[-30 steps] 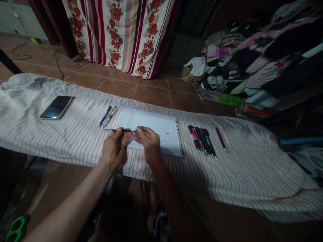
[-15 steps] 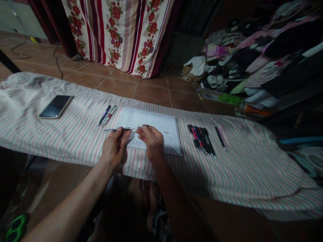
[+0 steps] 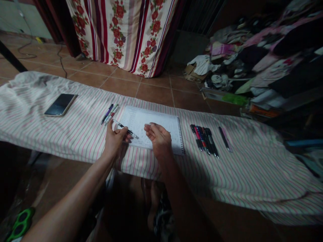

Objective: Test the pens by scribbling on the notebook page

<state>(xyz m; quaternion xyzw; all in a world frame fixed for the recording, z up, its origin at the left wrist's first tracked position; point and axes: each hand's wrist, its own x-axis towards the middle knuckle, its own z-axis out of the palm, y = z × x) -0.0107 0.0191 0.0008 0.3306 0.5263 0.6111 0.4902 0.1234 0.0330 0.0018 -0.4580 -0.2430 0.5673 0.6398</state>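
Note:
My left hand (image 3: 116, 136) pinches a slim clear-and-black pen (image 3: 129, 131), which slants down to the right over the notebook's left side. My right hand (image 3: 158, 136) is closed above the middle of the page, thumb and fingers pinched round a small pale piece (image 3: 148, 124) that I cannot make out. Below both hands lies an open spiral notebook (image 3: 161, 117) with handwriting on its page and the coil along its right edge. Just beyond my left hand, several pens (image 3: 110, 114) lie side by side, one of them purple.
Right of the notebook lies a row of several pens (image 3: 204, 141), then a black pen (image 3: 223, 138) beside a pinkish one. A phone (image 3: 60, 105) rests at the left on the striped cloth (image 3: 252, 168). Beyond are a floral curtain (image 3: 136, 37) and heaped clothes (image 3: 264, 53).
My left hand has turned the pen from nearly level to a slant, its right end now lower. My hands are farther apart, the right one still pinched. The view has shifted slightly.

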